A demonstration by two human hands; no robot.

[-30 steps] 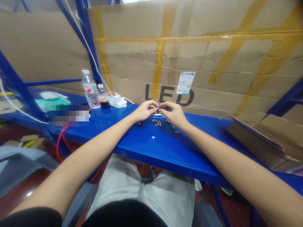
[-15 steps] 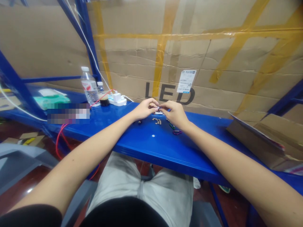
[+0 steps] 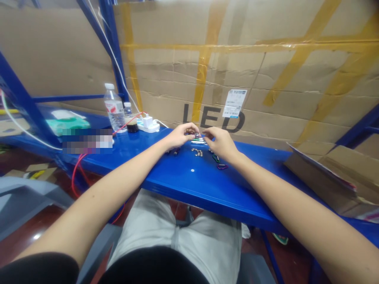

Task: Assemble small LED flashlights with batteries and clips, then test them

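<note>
My left hand point(image 3: 181, 136) and my right hand point(image 3: 220, 142) rest at the far side of the blue metal shelf point(image 3: 166, 173), a few centimetres apart. Both have curled fingers that pinch at small metal parts point(image 3: 197, 139) lying between them. What exactly each fingertip grips is too small to make out. A cluster of small silver rings point(image 3: 197, 152) lies just in front of the hands. A green carabiner clip point(image 3: 215, 158) and a purple one point(image 3: 222, 167) lie by my right wrist. Two dark small pieces point(image 3: 174, 151) sit under my left wrist.
A water bottle point(image 3: 114, 111), a small dark jar point(image 3: 131, 125) and a white power strip point(image 3: 147, 124) with red cable stand at the left. A taped cardboard wall marked LED point(image 3: 237, 79) backs the shelf. An open cardboard box point(image 3: 334, 177) lies at the right.
My two hands were touching fingertip to fingertip; now they have drawn slightly apart and lowered toward the shelf, with the small metal parts showing between them.
</note>
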